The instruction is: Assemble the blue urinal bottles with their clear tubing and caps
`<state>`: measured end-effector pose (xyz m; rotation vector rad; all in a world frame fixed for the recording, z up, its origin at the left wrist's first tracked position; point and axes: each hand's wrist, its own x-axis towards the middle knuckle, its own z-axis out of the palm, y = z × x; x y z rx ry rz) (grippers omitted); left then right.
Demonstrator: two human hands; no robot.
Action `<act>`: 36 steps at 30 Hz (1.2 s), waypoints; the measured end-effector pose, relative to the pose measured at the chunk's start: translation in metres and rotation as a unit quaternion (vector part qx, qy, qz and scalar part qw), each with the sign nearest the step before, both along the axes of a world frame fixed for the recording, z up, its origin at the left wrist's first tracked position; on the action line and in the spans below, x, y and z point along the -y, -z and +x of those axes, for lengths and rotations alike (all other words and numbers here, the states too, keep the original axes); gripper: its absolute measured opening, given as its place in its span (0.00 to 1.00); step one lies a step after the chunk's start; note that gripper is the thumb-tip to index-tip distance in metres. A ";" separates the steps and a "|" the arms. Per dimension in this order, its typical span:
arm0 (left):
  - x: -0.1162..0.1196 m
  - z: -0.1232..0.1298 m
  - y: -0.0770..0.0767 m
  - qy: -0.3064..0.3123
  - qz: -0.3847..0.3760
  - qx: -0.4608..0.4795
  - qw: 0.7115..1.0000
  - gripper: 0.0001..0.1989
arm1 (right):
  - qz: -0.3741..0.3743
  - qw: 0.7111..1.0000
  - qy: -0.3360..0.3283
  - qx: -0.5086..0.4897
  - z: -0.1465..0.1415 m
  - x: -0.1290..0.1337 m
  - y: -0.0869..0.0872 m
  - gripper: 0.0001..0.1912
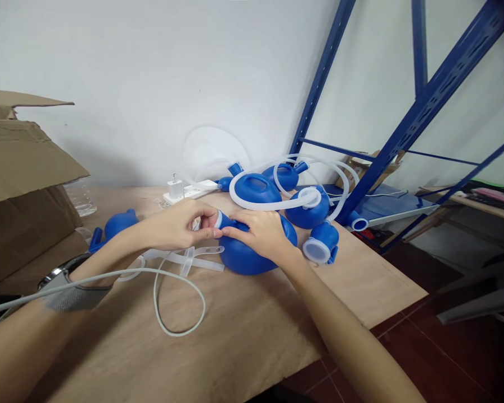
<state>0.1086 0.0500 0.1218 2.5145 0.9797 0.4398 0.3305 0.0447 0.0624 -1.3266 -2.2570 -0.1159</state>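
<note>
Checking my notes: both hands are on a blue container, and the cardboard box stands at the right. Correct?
No: the head view shows the cardboard box at the left. The left hand and right hand are indeed on a blue container.

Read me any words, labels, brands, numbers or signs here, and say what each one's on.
No text can be read.
Tabletop: faint marks near the right edge, too small to read.
Small cardboard box behind the rack post: pale patch, too blurred.
Held blue container: no lettering visible.
</note>
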 end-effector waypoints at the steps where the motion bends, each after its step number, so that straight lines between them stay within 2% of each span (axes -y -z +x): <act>1: 0.000 -0.001 -0.001 0.006 -0.014 -0.001 1.000 0.18 | 0.000 1.000 -0.001 -0.001 0.000 0.000 0.000 0.30; 10: -0.004 -0.012 -0.009 0.018 -0.082 -0.013 0.996 0.18 | 0.015 1.000 -0.018 0.002 -0.006 -0.001 0.000 0.32; 19: 0.006 -0.016 -0.015 -0.015 -0.018 -0.038 0.999 0.11 | 0.014 1.000 -0.009 -0.012 -0.007 0.002 0.001 0.29; 26: 0.005 -0.015 -0.020 -0.017 -0.070 -0.009 0.997 0.11 | 0.001 1.000 0.000 0.006 -0.008 0.005 -0.002 0.31; 36: 0.011 -0.010 -0.019 -0.039 -0.090 -0.028 0.995 0.06 | -0.012 1.000 0.012 0.016 -0.011 0.009 -0.007 0.31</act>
